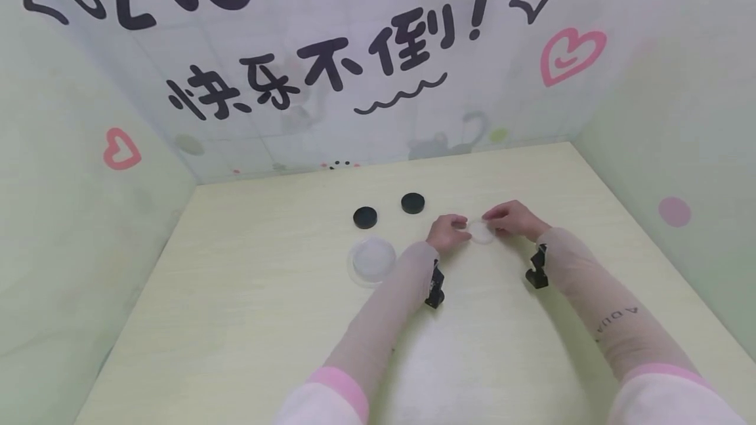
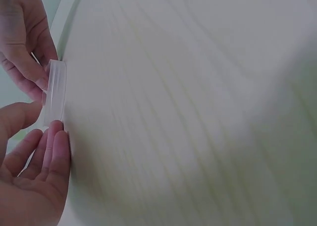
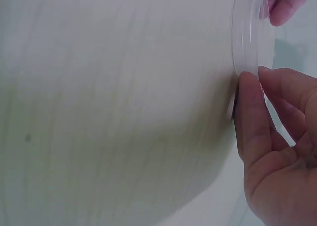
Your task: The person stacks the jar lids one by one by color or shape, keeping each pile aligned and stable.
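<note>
A shallow, translucent plastic lid point(image 1: 482, 232) is between both hands at the right of the table. In the left wrist view the lid point(image 2: 57, 92) shows side-on, with a low ridged wall. My left hand point(image 1: 450, 233) holds its left edge, fingertips at the rim and thumb on the other side. My right hand point(image 1: 516, 218) pinches the opposite edge. The right wrist view shows the right hand's point(image 3: 282, 146) thumb and forefinger at the end of the lid point(image 3: 246, 35).
Two black round caps point(image 1: 365, 218) point(image 1: 413, 202) lie farther back, left of the hands. A translucent round container point(image 1: 373, 261) with a wider clear rim sits beside the left forearm. Walls point(image 1: 667, 149) enclose the pale wooden table point(image 1: 248, 294) at the back and both sides.
</note>
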A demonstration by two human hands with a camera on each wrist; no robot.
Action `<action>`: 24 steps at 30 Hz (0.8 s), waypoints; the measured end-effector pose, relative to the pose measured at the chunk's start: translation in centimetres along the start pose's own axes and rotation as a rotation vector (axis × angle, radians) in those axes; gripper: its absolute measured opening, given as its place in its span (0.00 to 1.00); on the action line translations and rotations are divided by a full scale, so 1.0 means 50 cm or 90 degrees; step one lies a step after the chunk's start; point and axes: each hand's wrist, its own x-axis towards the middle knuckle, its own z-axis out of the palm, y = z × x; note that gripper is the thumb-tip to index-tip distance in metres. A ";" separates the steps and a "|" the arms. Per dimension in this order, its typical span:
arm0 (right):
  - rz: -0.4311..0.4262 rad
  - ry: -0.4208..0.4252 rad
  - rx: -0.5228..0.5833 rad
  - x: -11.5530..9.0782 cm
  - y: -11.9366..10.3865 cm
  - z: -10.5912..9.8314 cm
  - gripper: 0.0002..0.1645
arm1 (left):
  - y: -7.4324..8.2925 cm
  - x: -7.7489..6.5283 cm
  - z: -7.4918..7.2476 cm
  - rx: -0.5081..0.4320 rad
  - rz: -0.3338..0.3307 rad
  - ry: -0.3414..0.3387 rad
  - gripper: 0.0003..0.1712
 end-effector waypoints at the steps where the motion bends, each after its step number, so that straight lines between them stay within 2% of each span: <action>1: -0.001 0.000 0.000 0.000 -0.002 0.001 0.17 | 0.000 -0.001 0.000 -0.002 0.000 0.000 0.21; 10: 0.004 -0.012 0.028 0.003 -0.010 0.014 0.17 | -0.009 -0.001 -0.013 0.010 0.012 0.000 0.19; 24: -0.007 -0.031 0.042 0.010 -0.041 0.044 0.16 | -0.034 -0.004 -0.037 0.047 0.013 0.053 0.15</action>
